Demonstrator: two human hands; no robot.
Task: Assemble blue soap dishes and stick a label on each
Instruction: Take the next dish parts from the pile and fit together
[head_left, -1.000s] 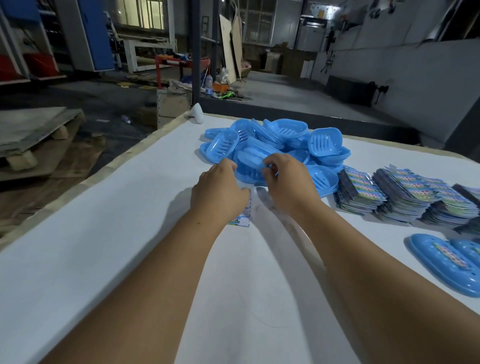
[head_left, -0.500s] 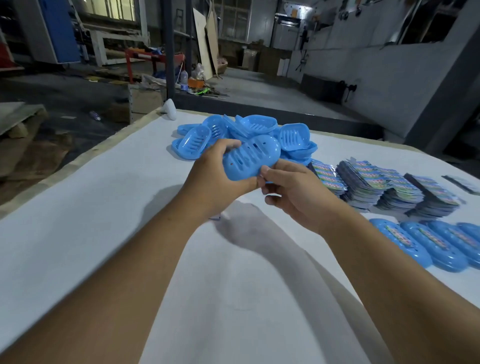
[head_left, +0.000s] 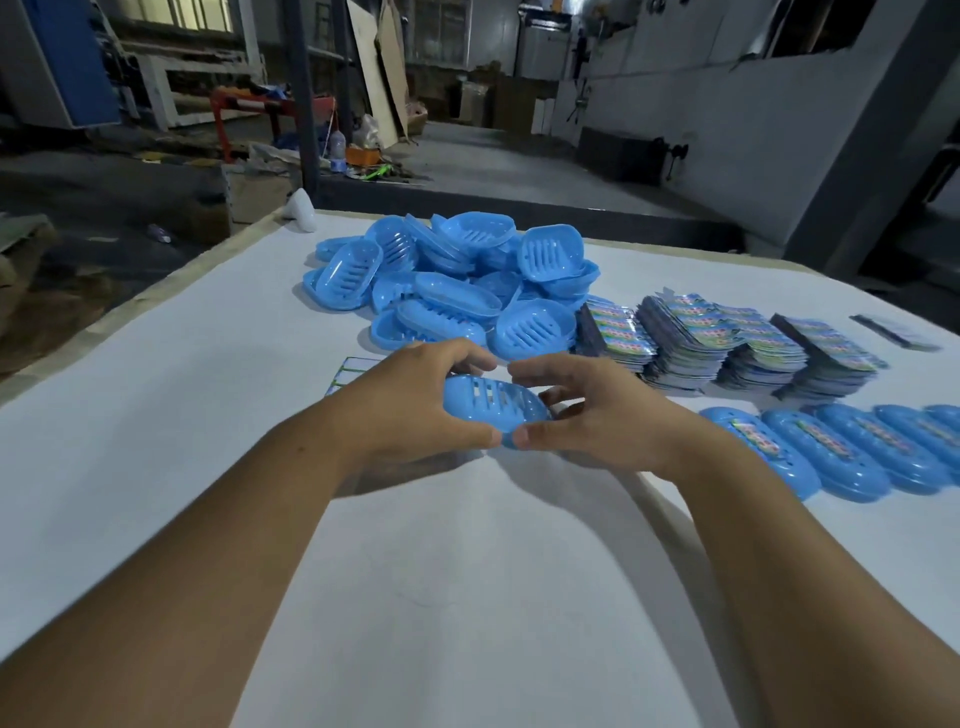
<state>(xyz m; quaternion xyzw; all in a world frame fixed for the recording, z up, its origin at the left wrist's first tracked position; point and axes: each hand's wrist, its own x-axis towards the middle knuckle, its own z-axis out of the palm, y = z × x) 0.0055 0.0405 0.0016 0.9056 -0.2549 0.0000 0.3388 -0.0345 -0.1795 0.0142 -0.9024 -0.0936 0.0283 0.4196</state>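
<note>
The soap dish was clasped by the left hand and right hand; even squeezing seemed advisable for seating its halves.

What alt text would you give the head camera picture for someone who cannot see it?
Two bare hands, left hand and right hand, grip a blue soap dish over a white table. Behind lie a pile of blue dish parts and label stacks; labelled dishes line the right.

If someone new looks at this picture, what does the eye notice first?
First, both hands, left hand and right hand, hold one blue dish at the centre. Behind them lies a loose pile of dishes. To the right are label stacks and a row of labelled dishes.
</note>
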